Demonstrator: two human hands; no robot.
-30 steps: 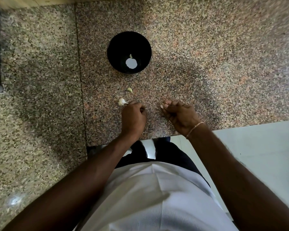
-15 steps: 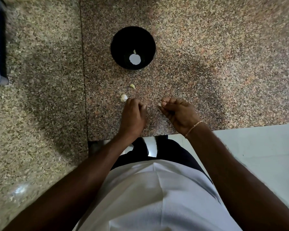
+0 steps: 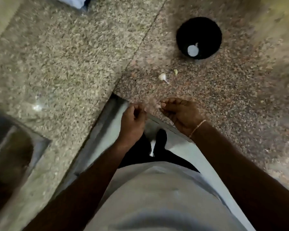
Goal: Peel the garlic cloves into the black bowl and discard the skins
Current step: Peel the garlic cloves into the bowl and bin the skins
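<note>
The black bowl (image 3: 207, 27) stands on the speckled stone counter at the upper right, with a white spot (image 3: 193, 50) at its bottom. An unpeeled garlic clove (image 3: 162, 77) and a small yellowish bit (image 3: 175, 71) lie on the counter between the bowl and my hands. My right hand (image 3: 182, 114) hovers at the counter's front edge and pinches a small pale garlic piece (image 3: 161, 104) at its fingertips. My left hand (image 3: 133, 119) is just left of it, over the counter corner, fingers curled inward. I cannot see anything inside that hand. The picture is blurred.
The counter (image 3: 65, 64) turns a corner here, and its front edge runs just under my hands. A dark sink basin (image 3: 10, 155) lies at the lower left. A pale blue object (image 3: 70, 1) sits at the top edge. Below me is pale floor (image 3: 187, 152).
The view has swung left and tilted, so the bowl now sits at the upper right and the sink has come into view. Both hands have drawn back to the counter's edge, still close together.
</note>
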